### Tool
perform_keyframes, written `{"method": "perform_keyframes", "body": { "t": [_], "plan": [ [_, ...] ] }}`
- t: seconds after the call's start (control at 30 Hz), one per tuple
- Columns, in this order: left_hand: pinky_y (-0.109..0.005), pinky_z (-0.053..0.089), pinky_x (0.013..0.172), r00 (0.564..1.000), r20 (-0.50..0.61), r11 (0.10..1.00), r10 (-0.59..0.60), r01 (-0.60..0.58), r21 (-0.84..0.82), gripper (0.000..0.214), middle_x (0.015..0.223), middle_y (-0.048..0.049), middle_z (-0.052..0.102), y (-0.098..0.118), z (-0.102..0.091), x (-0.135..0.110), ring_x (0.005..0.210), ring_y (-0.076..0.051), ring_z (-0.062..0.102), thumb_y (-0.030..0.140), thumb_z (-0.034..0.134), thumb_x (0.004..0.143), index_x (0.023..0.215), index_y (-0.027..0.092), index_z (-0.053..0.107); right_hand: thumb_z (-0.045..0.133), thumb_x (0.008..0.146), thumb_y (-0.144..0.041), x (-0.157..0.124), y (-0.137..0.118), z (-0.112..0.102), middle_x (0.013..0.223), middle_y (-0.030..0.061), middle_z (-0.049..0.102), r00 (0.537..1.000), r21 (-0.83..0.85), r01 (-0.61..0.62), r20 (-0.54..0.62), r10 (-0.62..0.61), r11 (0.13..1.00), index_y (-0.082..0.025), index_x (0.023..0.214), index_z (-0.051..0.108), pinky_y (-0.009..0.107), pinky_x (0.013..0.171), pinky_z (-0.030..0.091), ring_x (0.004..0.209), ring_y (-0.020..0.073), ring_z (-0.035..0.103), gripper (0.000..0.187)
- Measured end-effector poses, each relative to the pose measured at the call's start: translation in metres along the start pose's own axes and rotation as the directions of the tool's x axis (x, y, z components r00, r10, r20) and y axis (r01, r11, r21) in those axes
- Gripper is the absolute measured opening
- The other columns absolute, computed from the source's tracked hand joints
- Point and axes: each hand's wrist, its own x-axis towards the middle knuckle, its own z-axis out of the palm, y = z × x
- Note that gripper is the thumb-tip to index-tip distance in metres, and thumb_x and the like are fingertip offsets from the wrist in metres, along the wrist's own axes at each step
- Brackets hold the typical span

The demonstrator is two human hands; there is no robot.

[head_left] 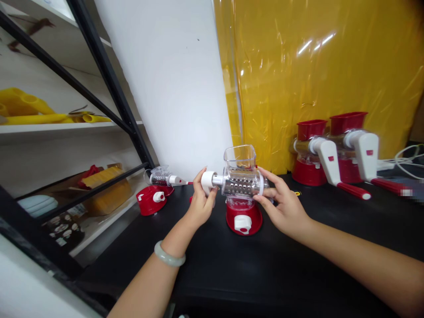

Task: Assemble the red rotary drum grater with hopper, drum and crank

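In the middle stands a rotary grater point(244, 215) with a red base, a white knob low on its front and a clear housing with a square hopper point(240, 155) on top. A perforated metal drum point(243, 183) lies sideways in the housing. My left hand point(201, 198) is closed around the white crank point(208, 180), whose shaft meets the drum's left end. At the drum's right end, my right hand point(280, 201) grips the housing by the white rim between thumb and fingers. The crank's lower part is hidden by my left hand.
Two red and white rotary graters point(309, 170) with fitted cranks stand at the back right, near a white cable point(406, 154). Another grater point(150, 201) sits at the left by a black-framed shelf point(109, 84). Yellow sheeting point(314, 79) hangs behind the black table point(212, 274).
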Motion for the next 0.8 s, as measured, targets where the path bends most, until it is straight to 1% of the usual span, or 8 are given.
{"method": "perform_keyframes", "body": {
  "t": [0.13, 0.23, 0.37, 0.47, 0.53, 0.63, 0.73, 0.8],
  "plan": [
    [-0.040, 0.041, 0.107, 0.997, -0.006, 0.994, 0.080, -0.080, 0.074, 0.059, 0.142, -0.0184, 0.043, -0.001, -0.001, 0.001, 0.127, -0.025, 0.051, 0.030, 0.050, 0.096, 0.147, 0.017, 0.023, 0.057, 0.093, -0.031, -0.001, 0.002, 0.000, 0.088, 0.0044, 0.075, 0.999, -0.001, -0.037, 0.006, 0.037, 0.999, -0.024, 0.147, 0.031, 0.032, 0.076, 0.058, 0.092, 0.0214, 0.072, 0.060],
    [-0.041, 0.039, 0.110, 0.994, -0.004, 0.989, 0.108, -0.107, 0.100, 0.059, 0.146, -0.0185, 0.040, -0.001, -0.002, 0.002, 0.132, -0.025, 0.047, 0.029, 0.049, 0.096, 0.148, 0.017, 0.023, 0.058, 0.093, -0.031, -0.002, 0.002, -0.001, 0.087, 0.0044, 0.074, 0.999, 0.001, -0.032, 0.007, 0.032, 1.000, -0.024, 0.147, 0.031, 0.033, 0.076, 0.058, 0.093, 0.0217, 0.072, 0.061],
    [-0.042, 0.039, 0.110, 0.990, 0.017, 0.978, 0.137, -0.138, 0.155, 0.061, 0.149, -0.0193, 0.038, -0.004, -0.005, 0.003, 0.134, -0.026, 0.046, 0.026, 0.049, 0.096, 0.149, 0.017, 0.020, 0.057, 0.093, -0.029, -0.001, 0.003, 0.000, 0.086, 0.0026, 0.074, 1.000, 0.010, -0.010, 0.007, 0.010, 1.000, -0.025, 0.147, 0.031, 0.031, 0.080, 0.057, 0.090, 0.0185, 0.072, 0.060],
    [-0.045, 0.037, 0.112, 0.978, 0.048, 0.953, 0.204, -0.210, 0.218, 0.061, 0.150, -0.0193, 0.037, -0.007, -0.008, 0.004, 0.137, -0.027, 0.042, 0.021, 0.047, 0.096, 0.149, 0.018, 0.019, 0.058, 0.093, -0.030, -0.002, 0.004, -0.001, 0.087, 0.0019, 0.073, 1.000, 0.018, -0.028, 0.010, 0.027, 0.999, -0.026, 0.147, 0.030, 0.029, 0.077, 0.056, 0.085, 0.0171, 0.072, 0.061],
    [-0.046, 0.036, 0.113, 0.971, 0.054, 0.943, 0.231, -0.237, 0.233, 0.061, 0.150, -0.0190, 0.037, -0.007, -0.009, 0.005, 0.138, -0.027, 0.040, 0.020, 0.048, 0.096, 0.149, 0.018, 0.018, 0.058, 0.093, -0.031, -0.002, 0.005, -0.001, 0.085, 0.0021, 0.073, 0.999, 0.023, -0.046, 0.012, 0.046, 0.999, -0.026, 0.148, 0.030, 0.029, 0.074, 0.056, 0.082, 0.0173, 0.071, 0.061],
    [-0.045, 0.035, 0.113, 0.981, 0.042, 0.963, 0.190, -0.194, 0.188, 0.062, 0.150, -0.0188, 0.035, -0.004, -0.007, 0.005, 0.137, -0.028, 0.041, 0.025, 0.050, 0.096, 0.150, 0.018, 0.019, 0.057, 0.093, -0.032, -0.001, 0.005, -0.001, 0.085, 0.0030, 0.072, 0.998, 0.042, -0.054, 0.014, 0.054, 0.998, -0.024, 0.147, 0.031, 0.031, 0.076, 0.056, 0.082, 0.0180, 0.071, 0.061],
    [-0.042, 0.038, 0.110, 0.997, 0.040, 0.996, 0.064, -0.066, 0.068, 0.061, 0.146, -0.0174, 0.040, 0.001, -0.004, 0.004, 0.130, -0.026, 0.048, 0.030, 0.049, 0.097, 0.149, 0.019, 0.020, 0.057, 0.093, -0.033, 0.000, 0.006, 0.000, 0.087, 0.0040, 0.072, 0.998, 0.049, -0.064, 0.008, 0.063, 0.997, -0.024, 0.147, 0.032, 0.033, 0.078, 0.056, 0.084, 0.0189, 0.071, 0.060],
    [-0.040, 0.040, 0.108, 0.999, 0.044, 1.000, -0.006, 0.006, 0.002, 0.061, 0.144, -0.0163, 0.043, 0.003, -0.003, 0.004, 0.124, -0.025, 0.052, 0.034, 0.049, 0.097, 0.149, 0.019, 0.021, 0.056, 0.093, -0.033, 0.000, 0.006, 0.000, 0.088, 0.0041, 0.073, 0.998, 0.039, -0.069, 0.009, 0.069, 0.997, -0.025, 0.147, 0.031, 0.033, 0.077, 0.057, 0.085, 0.0193, 0.071, 0.060]
  ]
}}
